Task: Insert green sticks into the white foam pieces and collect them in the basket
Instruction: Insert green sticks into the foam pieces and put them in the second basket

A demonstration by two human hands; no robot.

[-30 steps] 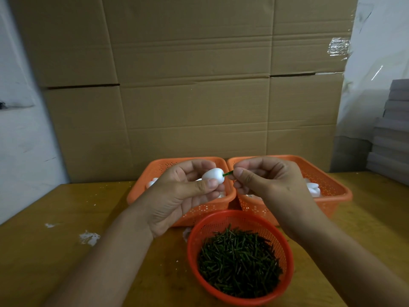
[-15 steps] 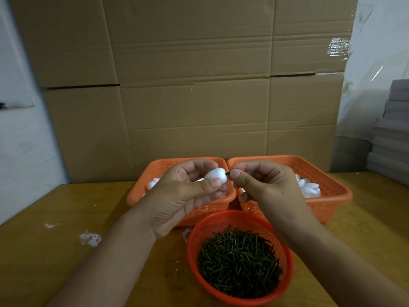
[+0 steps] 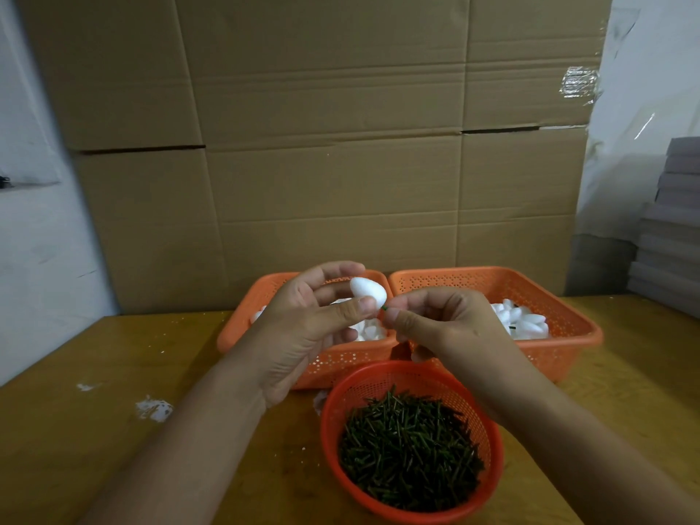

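left hand (image 3: 303,327) pinches a white foam egg (image 3: 368,293) over the left orange basket (image 3: 265,297); right hand (image 3: 443,323) pinches a green stick (image 3: 384,308) at its tip. round basket of sticks (image 3: 409,449) sits near.

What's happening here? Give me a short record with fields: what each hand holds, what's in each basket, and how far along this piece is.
left hand: holds a white foam piece between thumb and fingers
right hand: pinches a green stick at the foam's end
stick: only a short tip shows
round basket: loose green sticks
left rectangular basket: white foam pieces
right rectangular basket: white foam pieces, at least one with a stick
table: wooden, white crumbs on it
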